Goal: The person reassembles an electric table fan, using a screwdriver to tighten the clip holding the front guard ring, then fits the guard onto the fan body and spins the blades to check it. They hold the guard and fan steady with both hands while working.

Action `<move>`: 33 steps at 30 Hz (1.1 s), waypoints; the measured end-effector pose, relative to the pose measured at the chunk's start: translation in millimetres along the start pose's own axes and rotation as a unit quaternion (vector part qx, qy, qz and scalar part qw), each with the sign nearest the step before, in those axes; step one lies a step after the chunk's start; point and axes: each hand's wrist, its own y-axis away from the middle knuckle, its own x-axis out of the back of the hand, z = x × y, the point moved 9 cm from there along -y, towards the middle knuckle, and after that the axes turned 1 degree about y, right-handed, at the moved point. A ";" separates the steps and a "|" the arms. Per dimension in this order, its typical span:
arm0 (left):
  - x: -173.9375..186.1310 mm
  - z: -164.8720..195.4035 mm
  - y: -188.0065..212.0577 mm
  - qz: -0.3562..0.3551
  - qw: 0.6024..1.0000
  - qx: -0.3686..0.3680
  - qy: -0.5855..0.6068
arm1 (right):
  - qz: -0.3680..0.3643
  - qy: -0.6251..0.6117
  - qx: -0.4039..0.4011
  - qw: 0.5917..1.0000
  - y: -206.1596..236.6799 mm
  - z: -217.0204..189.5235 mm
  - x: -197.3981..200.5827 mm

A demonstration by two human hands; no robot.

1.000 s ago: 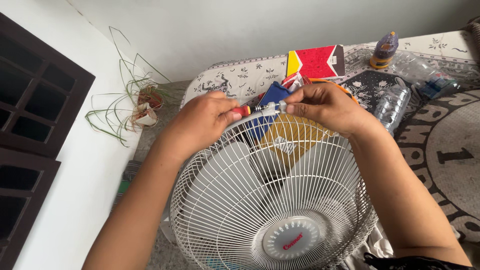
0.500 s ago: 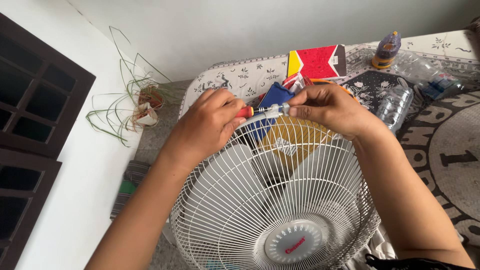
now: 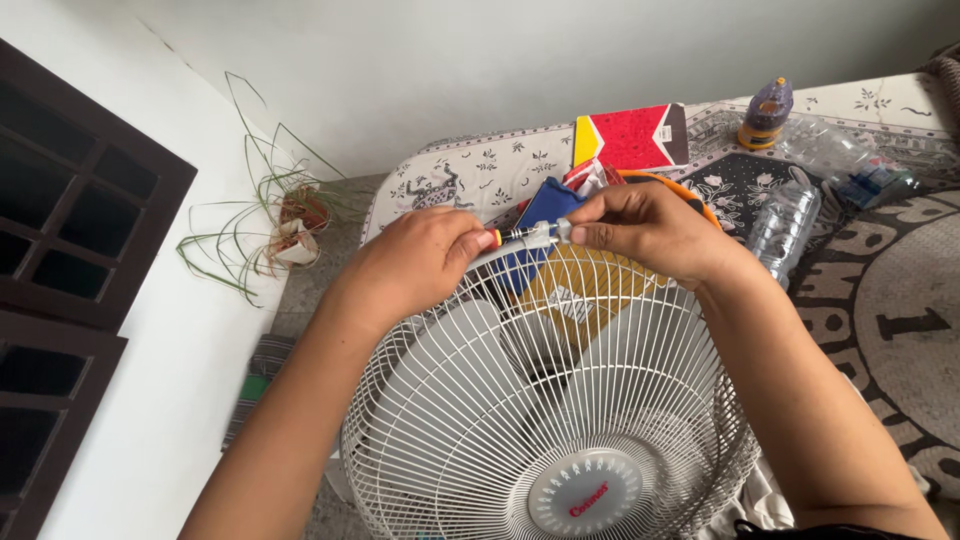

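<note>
While gripped at fan guard (image 3: 560,400) rim, screwdriver (image 3: 512,236) between both hands.

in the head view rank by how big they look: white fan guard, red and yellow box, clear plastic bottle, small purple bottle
1. white fan guard, largest by far, though it is nearest the camera
2. red and yellow box
3. clear plastic bottle, close to the box, so unsure
4. small purple bottle, smallest
</note>
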 end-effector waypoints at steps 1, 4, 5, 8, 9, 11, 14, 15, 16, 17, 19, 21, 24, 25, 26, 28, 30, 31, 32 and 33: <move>2.4 4.7 0.5 0.019 1.000 -0.022 -0.012 | 0.003 0.001 -0.001 1.000 -0.1 0.4 0.6; 12.6 17.6 4.8 0.079 0.993 -0.074 -0.055 | 0.000 0.000 0.000 1.000 -0.4 0.2 0.3; 14.8 21.4 7.8 0.095 0.990 -0.082 -0.071 | -0.001 -0.002 0.001 1.000 -0.4 0.1 0.2; 17.4 32.6 12.3 0.126 0.979 -0.103 -0.125 | 0.004 0.015 0.000 1.000 -0.7 -0.7 0.9; 17.2 36.3 13.6 0.134 0.974 -0.110 -0.143 | 0.006 0.022 0.003 1.000 0.0 -1.4 1.3; 17.3 42.4 16.0 0.141 0.965 -0.120 -0.183 | 0.012 0.035 0.015 0.999 -0.2 -4.4 1.6; 18.1 47.7 19.7 0.150 0.958 -0.122 -0.210 | 0.013 0.028 0.001 1.000 0.1 -2.6 0.8; 19.0 48.8 20.3 0.153 0.957 -0.122 -0.215 | 0.008 0.030 0.003 1.000 1.4 -2.9 0.2; 18.4 43.4 19.4 0.136 0.968 -0.096 -0.187 | 0.001 0.030 0.006 1.000 2.5 -3.4 -0.4; 17.7 37.6 19.2 0.118 0.978 -0.069 -0.159 | -0.006 0.031 0.009 0.999 2.5 -3.9 -1.1; 13.2 22.7 18.2 0.080 0.991 -0.003 -0.103 | -0.031 0.016 0.003 0.999 2.8 -2.8 -2.2; 5.7 4.5 16.6 0.041 0.995 0.074 -0.052 | -0.038 0.028 0.004 0.999 2.5 -2.4 1.0; 8.9 10.9 9.6 0.053 0.997 -0.024 0.048 | -0.032 0.063 0.004 0.997 0.6 1.0 3.3; 5.7 4.6 8.1 0.032 0.999 -0.003 0.034 | -0.038 0.065 -0.001 0.997 0.1 2.7 3.5; 2.2 -1.2 6.4 0.010 1.000 0.017 0.021 | -0.043 0.068 -0.008 0.997 -0.2 4.4 3.6; -4.8 -7.5 4.4 -0.027 0.998 0.048 0.011 | -0.065 0.056 0.004 0.996 -2.1 2.6 1.2; -6.8 -8.7 2.3 -0.052 0.996 0.066 0.015 | -0.078 0.039 0.008 0.996 -3.2 1.0 1.0; -6.0 -8.5 1.7 -0.054 0.995 0.078 0.020 | -0.079 0.026 0.003 0.997 -3.3 1.3 1.5; -5.5 -8.0 2.6 -0.055 0.994 0.091 0.026 | -0.082 0.014 -0.003 0.997 -3.2 1.9 1.3; -4.1 -8.0 3.3 -0.055 0.992 0.105 0.031 | -0.077 0.020 0.000 0.997 -3.7 1.2 1.7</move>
